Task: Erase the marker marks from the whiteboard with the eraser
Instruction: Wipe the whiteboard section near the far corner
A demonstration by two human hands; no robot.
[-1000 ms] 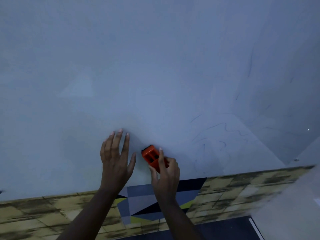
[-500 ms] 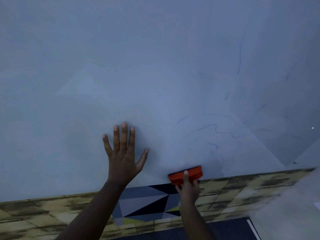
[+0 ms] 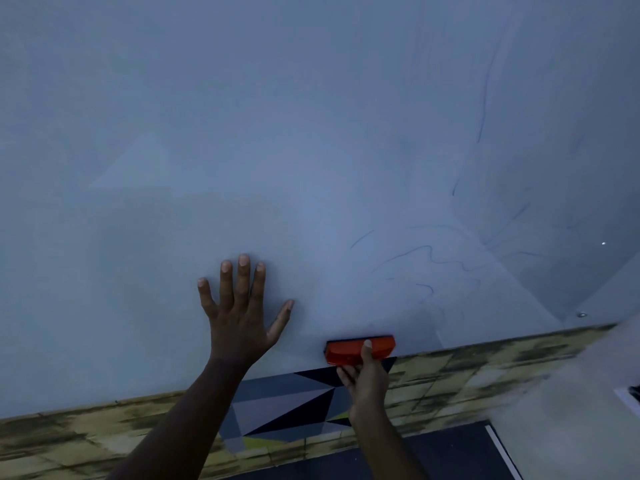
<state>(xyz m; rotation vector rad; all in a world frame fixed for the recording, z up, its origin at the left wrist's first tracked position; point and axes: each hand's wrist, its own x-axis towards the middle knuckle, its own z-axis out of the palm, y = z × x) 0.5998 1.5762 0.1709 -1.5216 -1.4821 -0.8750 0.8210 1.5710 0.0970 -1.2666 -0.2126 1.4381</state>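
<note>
While the right hand (image 3: 363, 379) is pinching the eraser (image 3: 360, 349) from below, one finger lying over its orange back, the eraser is sitting long side level against the very bottom edge of the whiteboard (image 3: 242, 133). It is a flat orange block with a dark strip along its upper edge, where it is meeting the board. Below it, the floor (image 3: 69, 441) is showing mottled yellow tiles and a patch of grey, black and yellow triangles (image 3: 287, 407).

The left hand (image 3: 239, 320) is lying flat on the board to the left of the eraser, fingers spread wide and thumb angled out, apart from the eraser.

Compared with half a second ago, the eraser is sitting slightly further right along the lower edge and more level, while the left hand is keeping its place.

Farther up and to the right, thin blue marker marks (image 3: 429, 258) are trailing in wavy lines above the eraser, not touching it, and a long faint stroke (image 3: 483, 98) is running up the board's right part.
</note>
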